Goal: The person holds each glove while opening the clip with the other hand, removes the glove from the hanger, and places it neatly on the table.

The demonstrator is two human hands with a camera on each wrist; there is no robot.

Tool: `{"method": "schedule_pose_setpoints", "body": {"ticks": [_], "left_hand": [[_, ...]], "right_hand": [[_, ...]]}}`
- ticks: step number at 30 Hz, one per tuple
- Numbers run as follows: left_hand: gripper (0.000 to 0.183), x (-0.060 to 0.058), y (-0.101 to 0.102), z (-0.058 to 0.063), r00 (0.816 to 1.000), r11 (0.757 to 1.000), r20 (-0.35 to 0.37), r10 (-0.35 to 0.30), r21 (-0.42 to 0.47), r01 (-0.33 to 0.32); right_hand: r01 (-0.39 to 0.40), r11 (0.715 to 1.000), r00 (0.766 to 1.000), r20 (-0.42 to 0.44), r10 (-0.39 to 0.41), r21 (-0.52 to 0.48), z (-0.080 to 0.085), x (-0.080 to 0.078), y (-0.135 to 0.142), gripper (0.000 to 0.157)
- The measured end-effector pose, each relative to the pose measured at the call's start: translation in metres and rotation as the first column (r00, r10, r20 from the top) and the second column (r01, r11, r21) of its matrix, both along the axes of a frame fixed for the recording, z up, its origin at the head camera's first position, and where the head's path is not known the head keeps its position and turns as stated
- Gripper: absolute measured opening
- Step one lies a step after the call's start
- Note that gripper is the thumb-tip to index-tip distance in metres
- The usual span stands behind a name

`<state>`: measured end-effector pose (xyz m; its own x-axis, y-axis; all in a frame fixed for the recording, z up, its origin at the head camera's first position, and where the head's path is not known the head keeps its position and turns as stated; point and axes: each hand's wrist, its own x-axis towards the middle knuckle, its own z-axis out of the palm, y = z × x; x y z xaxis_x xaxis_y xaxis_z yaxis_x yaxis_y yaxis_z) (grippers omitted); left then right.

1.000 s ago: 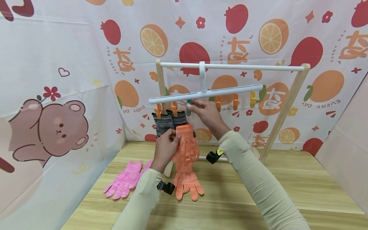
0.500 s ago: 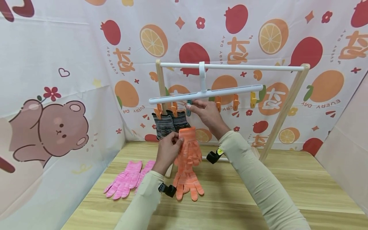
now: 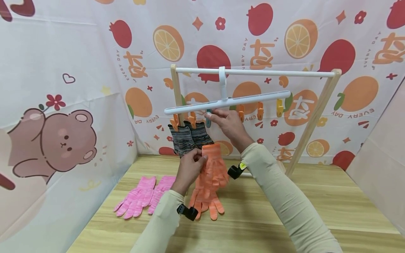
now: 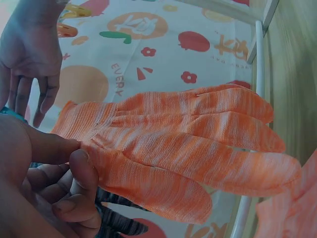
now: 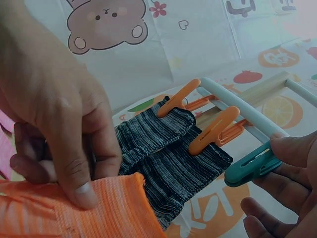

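My left hand (image 3: 191, 168) pinches an orange knit glove (image 3: 212, 165) near its cuff, fingers of the glove hanging down. Above it, my right hand (image 3: 230, 125) pinches a teal clothespin (image 5: 253, 163) on the white hanger (image 3: 250, 99). In the right wrist view the glove's cuff is below and left of the clothespin, apart from it. Two grey-black striped gloves (image 5: 183, 163) hang beside it from orange clothespins (image 5: 218, 130). A second orange glove (image 3: 213, 208) lies on the table under the held one.
The hanger hooks onto a white rail (image 3: 278, 73) of a wooden rack (image 3: 313, 126). Orange clothespins (image 3: 260, 111) and a yellow clothespin (image 3: 280, 107) hang on its right half. Pink gloves (image 3: 139, 196) lie on the table (image 3: 272, 218) at left. Printed cloth walls stand behind and at left.
My left hand has moved right and slightly down with the orange glove. The right hand keeps its hold on the teal clothespin. More of the second pink glove shows.
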<state>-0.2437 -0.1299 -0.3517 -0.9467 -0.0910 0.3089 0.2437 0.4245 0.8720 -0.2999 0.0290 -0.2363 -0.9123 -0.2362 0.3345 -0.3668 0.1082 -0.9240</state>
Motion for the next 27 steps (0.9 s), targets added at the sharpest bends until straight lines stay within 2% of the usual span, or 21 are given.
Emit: {"method": "schedule_pose_setpoints", "body": {"ticks": [11, 17, 23, 27], "left_hand": [[0.008, 0.001, 0.005, -0.006, 0.998, 0.999, 0.038, -0.044, 0.003, 0.044], [0.009, 0.002, 0.013, -0.012, 0.996, 0.996, 0.016, -0.084, -0.003, 0.084], [0.009, 0.003, 0.022, -0.019, 0.982, 0.979, 0.046, -0.181, 0.098, 0.176], [0.01, 0.001, 0.028, -0.025, 0.971, 0.967, 0.089, -0.222, 0.148, 0.208]], "right_hand": [[-0.002, 1.0, 1.0, -0.011, 0.002, 0.003, -0.002, 0.0, 0.003, 0.04], [-0.004, 1.0, 1.0, -0.005, 0.004, -0.003, -0.001, 0.0, 0.003, 0.039], [0.001, 1.0, 1.0, -0.012, -0.001, 0.008, -0.001, 0.0, 0.004, 0.039], [0.01, 1.0, 1.0, -0.015, -0.009, 0.013, -0.002, 0.0, 0.005, 0.037]]}}
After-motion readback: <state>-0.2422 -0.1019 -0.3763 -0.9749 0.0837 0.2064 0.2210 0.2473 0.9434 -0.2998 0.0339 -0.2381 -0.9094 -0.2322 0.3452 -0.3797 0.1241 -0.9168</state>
